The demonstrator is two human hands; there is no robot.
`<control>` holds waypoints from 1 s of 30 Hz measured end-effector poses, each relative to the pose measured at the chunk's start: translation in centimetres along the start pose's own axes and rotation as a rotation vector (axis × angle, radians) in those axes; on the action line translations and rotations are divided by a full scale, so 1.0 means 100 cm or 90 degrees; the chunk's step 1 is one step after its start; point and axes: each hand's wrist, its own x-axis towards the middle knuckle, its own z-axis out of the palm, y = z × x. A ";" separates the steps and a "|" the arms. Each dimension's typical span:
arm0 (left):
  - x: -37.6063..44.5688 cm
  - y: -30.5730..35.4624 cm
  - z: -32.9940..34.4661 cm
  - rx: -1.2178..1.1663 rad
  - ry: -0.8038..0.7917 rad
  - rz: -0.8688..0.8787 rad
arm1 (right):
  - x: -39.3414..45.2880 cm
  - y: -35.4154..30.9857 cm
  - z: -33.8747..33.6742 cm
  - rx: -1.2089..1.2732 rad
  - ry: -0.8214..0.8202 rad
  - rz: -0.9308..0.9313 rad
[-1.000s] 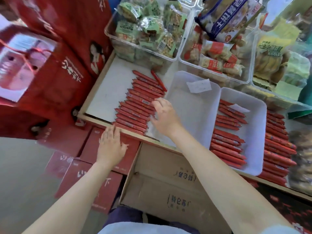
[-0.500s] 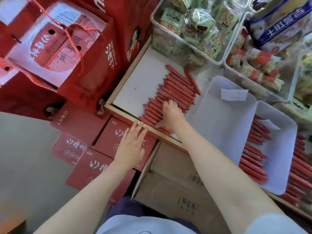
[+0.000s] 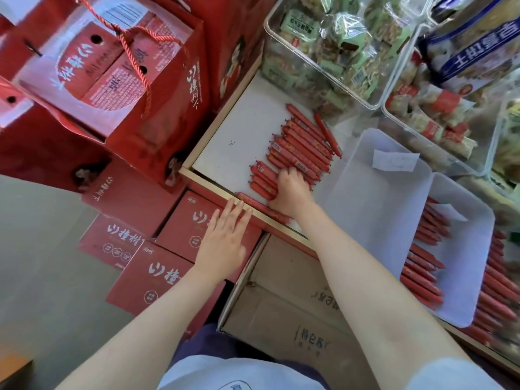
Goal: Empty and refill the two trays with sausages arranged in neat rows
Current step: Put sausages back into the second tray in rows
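A pile of red sausages (image 3: 304,144) lies on the white shelf (image 3: 239,142), left of two white trays. My right hand (image 3: 292,192) rests on the near end of the pile, fingers curled round a few sausages. My left hand (image 3: 225,237) is flat and open, its fingertips at the shelf's wooden front edge (image 3: 202,181), beside one sausage lying along that edge. The near tray (image 3: 374,209) holds only a paper slip (image 3: 394,160). The far tray (image 3: 467,249) holds a row of sausages (image 3: 422,266) along its left side.
More sausages (image 3: 501,294) lie on the shelf right of the far tray. Clear bins of wrapped snacks (image 3: 332,43) stand behind. Red gift boxes (image 3: 112,80) crowd the left and the floor. An open cardboard box (image 3: 295,305) sits below the shelf.
My right hand moved from the near tray's edge left and down onto the near end of the pile and curled on the sausages. The near sausages shifted apart. My left hand stayed at the edge.
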 end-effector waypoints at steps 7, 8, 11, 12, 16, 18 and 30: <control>0.000 0.001 -0.002 0.017 -0.015 -0.004 | 0.007 0.010 0.002 0.108 -0.028 0.048; 0.000 0.001 -0.003 0.019 -0.018 -0.003 | 0.006 0.013 0.001 0.139 -0.034 0.059; 0.001 0.001 -0.009 0.027 -0.037 0.002 | 0.001 0.019 -0.018 0.321 -0.036 0.099; 0.001 0.001 -0.012 0.024 -0.053 0.003 | -0.006 0.021 -0.028 0.414 -0.025 0.110; 0.007 0.015 -0.030 0.002 -0.088 -0.045 | -0.049 0.035 -0.066 0.703 0.011 0.123; 0.013 0.037 -0.040 -0.016 -0.085 -0.085 | -0.074 0.054 -0.077 0.816 0.019 0.117; 0.012 0.239 0.023 0.037 -0.069 0.280 | -0.204 0.289 -0.027 0.159 0.158 0.300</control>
